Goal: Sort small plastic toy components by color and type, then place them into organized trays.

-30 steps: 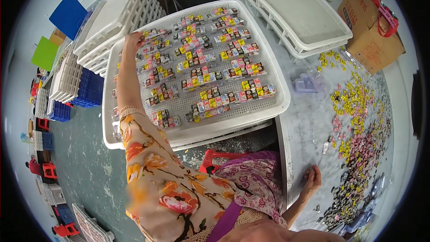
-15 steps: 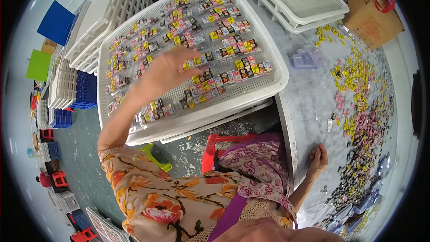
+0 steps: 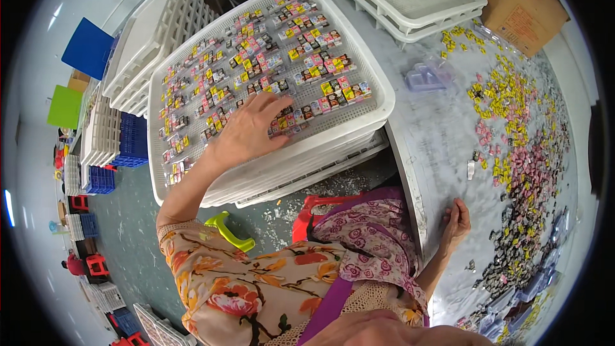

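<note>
A large white perforated tray (image 3: 384, 107) holds rows of clear plastic packs (image 3: 333, 64), each filled with small square pieces in yellow, pink, black and white. My left hand (image 3: 251, 129) is down at the tray's near side. Its thumb and fingers close around a clear pack (image 3: 289, 124) in the nearest row, and the palm hides part of that row. Over the grey table, close to its edge, my right hand (image 3: 456, 221) rests with fingers curled and nothing seen in them. Loose small wrapped pieces (image 3: 512, 160) in yellow, pink and black lie spread to its right.
Under the tray are more stacked white trays (image 3: 288, 176). Another white tray (image 3: 410, 0) sits at the table's back, beside a cardboard box (image 3: 522, 22). Empty clear plastic packs (image 3: 428, 77) lie on the table. A red stool (image 3: 307, 214) and white crate stacks (image 3: 147, 38) stand nearby.
My left hand has come down from above the middle of the tray to its near edge and closed around a pack there. The whole view has shifted slightly. My right hand stays put.
</note>
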A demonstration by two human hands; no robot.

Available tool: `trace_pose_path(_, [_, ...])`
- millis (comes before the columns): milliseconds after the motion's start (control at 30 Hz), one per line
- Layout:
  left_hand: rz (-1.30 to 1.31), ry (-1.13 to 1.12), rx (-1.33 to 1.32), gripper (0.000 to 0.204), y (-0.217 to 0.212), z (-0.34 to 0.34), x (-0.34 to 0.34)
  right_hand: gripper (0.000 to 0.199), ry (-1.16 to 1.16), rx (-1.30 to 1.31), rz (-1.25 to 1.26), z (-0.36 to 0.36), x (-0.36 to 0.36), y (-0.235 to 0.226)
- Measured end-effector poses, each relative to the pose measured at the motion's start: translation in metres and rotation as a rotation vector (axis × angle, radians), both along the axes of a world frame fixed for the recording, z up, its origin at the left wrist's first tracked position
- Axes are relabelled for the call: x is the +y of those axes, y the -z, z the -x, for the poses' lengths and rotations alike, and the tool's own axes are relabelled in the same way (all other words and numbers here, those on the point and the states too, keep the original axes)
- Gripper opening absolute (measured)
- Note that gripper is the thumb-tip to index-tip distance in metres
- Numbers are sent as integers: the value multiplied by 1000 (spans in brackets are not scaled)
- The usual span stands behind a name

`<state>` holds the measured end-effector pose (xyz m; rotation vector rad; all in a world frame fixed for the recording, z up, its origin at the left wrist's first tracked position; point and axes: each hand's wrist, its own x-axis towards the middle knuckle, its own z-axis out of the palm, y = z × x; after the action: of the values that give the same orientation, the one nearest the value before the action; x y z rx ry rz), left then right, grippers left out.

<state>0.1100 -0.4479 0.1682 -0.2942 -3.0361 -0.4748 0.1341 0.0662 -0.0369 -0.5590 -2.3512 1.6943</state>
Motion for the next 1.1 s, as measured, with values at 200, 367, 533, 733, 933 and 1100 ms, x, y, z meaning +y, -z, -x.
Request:
trace_pose_path(200, [0, -56, -82, 64, 0, -4, 5, 21, -39, 44, 8, 0, 0, -1])
trace_pose_path(367, [-79, -84, -149, 56, -6, -3, 11, 21, -47, 91, 46, -3, 5, 4])
trace_pose_path(533, [-129, -128, -132, 47, 4, 4, 15, 17, -1, 60, 111, -6, -8, -7])
trace_pose_path(733, [-23, -190, -68, 48, 9, -3, 14, 20, -332, 421, -262, 79, -43, -40])
trace_pose_path(933, [-133, -96, 339, 38, -3, 3, 105, 43, -403, 514, -867, 227, -76, -64])
trace_pose_path(1100, [-595, 145, 99, 27, 53, 17, 205, 18, -328, 596, -1189, 292, -101, -4])
